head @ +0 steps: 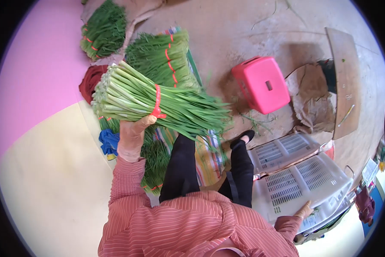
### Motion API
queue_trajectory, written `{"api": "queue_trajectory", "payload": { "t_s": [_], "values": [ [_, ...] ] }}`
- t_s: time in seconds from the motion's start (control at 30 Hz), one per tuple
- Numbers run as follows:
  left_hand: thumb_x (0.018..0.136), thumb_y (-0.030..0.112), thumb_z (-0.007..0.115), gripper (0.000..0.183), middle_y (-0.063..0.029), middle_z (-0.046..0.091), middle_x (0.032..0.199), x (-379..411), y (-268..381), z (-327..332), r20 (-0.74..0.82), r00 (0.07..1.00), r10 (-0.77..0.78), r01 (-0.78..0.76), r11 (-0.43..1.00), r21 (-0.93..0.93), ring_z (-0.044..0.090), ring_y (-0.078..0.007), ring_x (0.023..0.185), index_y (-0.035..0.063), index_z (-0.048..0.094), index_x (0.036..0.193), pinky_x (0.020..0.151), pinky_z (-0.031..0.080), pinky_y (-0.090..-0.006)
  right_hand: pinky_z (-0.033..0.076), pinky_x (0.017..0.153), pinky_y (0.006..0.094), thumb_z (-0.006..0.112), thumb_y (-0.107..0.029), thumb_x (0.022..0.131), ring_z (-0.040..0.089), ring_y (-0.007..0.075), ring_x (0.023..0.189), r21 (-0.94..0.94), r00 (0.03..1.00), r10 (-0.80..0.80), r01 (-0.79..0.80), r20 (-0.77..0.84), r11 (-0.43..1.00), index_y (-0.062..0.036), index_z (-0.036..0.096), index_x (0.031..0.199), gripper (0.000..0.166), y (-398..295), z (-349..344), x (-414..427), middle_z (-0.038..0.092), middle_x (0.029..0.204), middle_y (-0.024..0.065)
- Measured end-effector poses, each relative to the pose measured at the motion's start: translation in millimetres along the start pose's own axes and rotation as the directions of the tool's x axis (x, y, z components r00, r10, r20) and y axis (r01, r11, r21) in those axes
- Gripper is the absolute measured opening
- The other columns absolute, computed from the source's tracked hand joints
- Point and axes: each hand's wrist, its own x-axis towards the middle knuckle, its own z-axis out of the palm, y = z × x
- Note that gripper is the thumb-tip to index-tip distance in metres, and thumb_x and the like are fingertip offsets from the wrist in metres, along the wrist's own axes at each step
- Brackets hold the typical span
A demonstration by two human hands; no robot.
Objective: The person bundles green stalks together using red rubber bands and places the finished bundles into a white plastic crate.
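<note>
A large bundle of green leafy stalks, resembling garlic chives [131, 93], is tied with red tape [157, 99]. It rests in my left hand [133, 135], whose thumb presses near the tape; the other fingers are hidden under the stalks. The pale cut ends point left and the green tips right. At the lower right, my right hand [304, 211] touches the edge of a white slotted plastic crate [324, 180], fingers partly on its rim; whether they grip it cannot be told. Below the held bundle, more tied bundles [173, 61] lie on a striped cloth [208, 160].
A pink plastic stool [264, 85] stands on the floor, with brown paper [311, 96] and a wooden board [346, 83] beyond it. Another crate [282, 152] adjoins the first. A pink and cream wall [44, 128] rises at left. Another person [365, 204] is far right.
</note>
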Motion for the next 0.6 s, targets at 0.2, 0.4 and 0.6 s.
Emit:
{"api": "queue_trajectory", "payload": {
  "t_s": [0.2, 0.4, 0.6],
  "values": [
    [0.062, 0.018, 0.080, 0.080, -0.0091, 0.053, 0.125, -61.4, 110.1, 96.5, 0.098, 0.994, 0.054, -0.016, 0.935, -0.355, 0.052, -0.0219, 0.115, 0.0013, 0.043, 0.131, 0.102, 0.040, -0.0384, 0.028, 0.109, 0.0394, 0.075, -0.020, 0.078, 0.043, 0.0315, 0.126, 0.414, 0.470, -0.830, 0.848, -0.301, 0.330, 0.0006, 0.046, 0.134, 0.066, -194.4, -105.0, -119.9, 0.049, 0.134, 0.0189],
    [0.060, 0.018, 0.077, 0.068, -0.0081, 0.064, 0.111, -97.6, 198.5, 175.6, 0.180, 0.959, 0.220, -0.137, 0.912, -0.386, 0.060, -0.0173, 0.098, 0.0002, 0.055, 0.122, 0.090, 0.046, -0.0320, 0.032, 0.108, 0.0352, 0.085, -0.020, 0.066, 0.041, 0.0250, 0.130, 0.774, -0.371, -0.849, 0.377, -0.377, -0.508, 0.0035, 0.017, 0.147, 0.108, -296.0, -262.1, -254.7, 0.043, 0.138, 0.0192],
    [0.066, 0.009, 0.082, 0.065, -0.0046, 0.063, 0.110, -117.2, 233.4, 205.6, 0.285, 0.881, 0.379, -0.224, 0.863, -0.453, 0.058, -0.0137, 0.100, 0.0053, 0.053, 0.125, 0.087, 0.047, -0.0289, 0.036, 0.105, 0.0336, 0.081, -0.010, 0.070, 0.043, 0.0209, 0.127, 0.978, -0.376, -0.905, -0.024, -0.200, -0.207, -0.0035, 0.019, 0.148, 0.101, -283.5, -279.8, -269.6, 0.044, 0.138, 0.0139]
  ]
}}
